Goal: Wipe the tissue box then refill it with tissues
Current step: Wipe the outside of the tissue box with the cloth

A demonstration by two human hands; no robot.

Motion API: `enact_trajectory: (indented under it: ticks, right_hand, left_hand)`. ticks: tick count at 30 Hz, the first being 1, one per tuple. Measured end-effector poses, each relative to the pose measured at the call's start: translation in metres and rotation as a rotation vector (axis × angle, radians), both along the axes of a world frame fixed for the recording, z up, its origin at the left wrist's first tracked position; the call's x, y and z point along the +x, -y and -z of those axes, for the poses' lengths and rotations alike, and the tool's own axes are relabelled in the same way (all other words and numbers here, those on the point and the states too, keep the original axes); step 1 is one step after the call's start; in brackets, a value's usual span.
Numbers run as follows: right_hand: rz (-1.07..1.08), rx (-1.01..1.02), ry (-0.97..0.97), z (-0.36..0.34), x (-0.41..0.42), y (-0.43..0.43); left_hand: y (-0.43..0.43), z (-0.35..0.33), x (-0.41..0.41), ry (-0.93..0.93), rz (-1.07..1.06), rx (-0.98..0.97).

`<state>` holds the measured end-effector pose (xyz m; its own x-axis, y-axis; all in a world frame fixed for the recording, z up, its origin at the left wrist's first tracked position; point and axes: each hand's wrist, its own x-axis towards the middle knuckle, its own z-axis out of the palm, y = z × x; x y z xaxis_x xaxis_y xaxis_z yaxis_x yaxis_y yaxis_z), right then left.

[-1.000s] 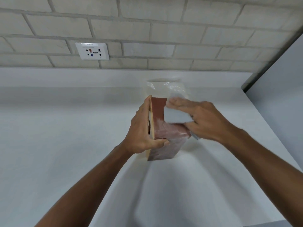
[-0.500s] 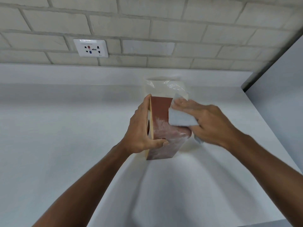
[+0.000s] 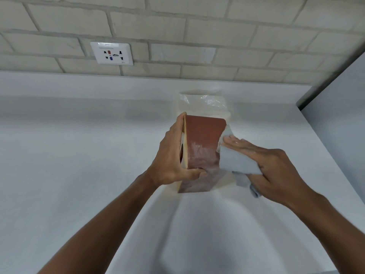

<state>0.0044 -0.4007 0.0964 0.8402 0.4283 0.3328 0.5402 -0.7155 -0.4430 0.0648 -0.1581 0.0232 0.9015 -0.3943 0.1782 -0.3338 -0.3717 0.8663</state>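
A reddish-brown tissue box (image 3: 201, 143) stands on its side on the white counter (image 3: 79, 175), its cream face with the opening turned left. My left hand (image 3: 169, 159) grips the box, thumb on its near side and fingers over the cream face. My right hand (image 3: 270, 167) holds a pale blue-grey cloth (image 3: 235, 163) against the box's right edge, fingers laid flat over the cloth and thumb under it. A clear plastic pack of tissues (image 3: 205, 103) lies just behind the box, partly hidden by it.
A brick-pattern wall with a white socket plate (image 3: 111, 53) runs behind the counter's raised back ledge. A grey panel (image 3: 339, 107) closes off the right side, where the counter's right edge (image 3: 324, 147) ends.
My right hand has slid the cloth from the top of the box's brown face to the right and down, onto the box's right edge. The left hand keeps its grip.
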Motion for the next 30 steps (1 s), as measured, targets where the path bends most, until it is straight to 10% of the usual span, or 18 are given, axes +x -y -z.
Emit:
enact_trajectory:
  ticks: [10, 30]
  right_hand:
    - [0.179, -0.022, -0.067, 0.002, 0.062, -0.017]
    - [-0.13, -0.218, -0.146, -0.021, 0.037, -0.009]
  left_hand:
    - [-0.001, 0.001, 0.002, 0.002, 0.002, 0.013]
    - [-0.002, -0.006, -0.003, -0.012, 0.027, -0.033]
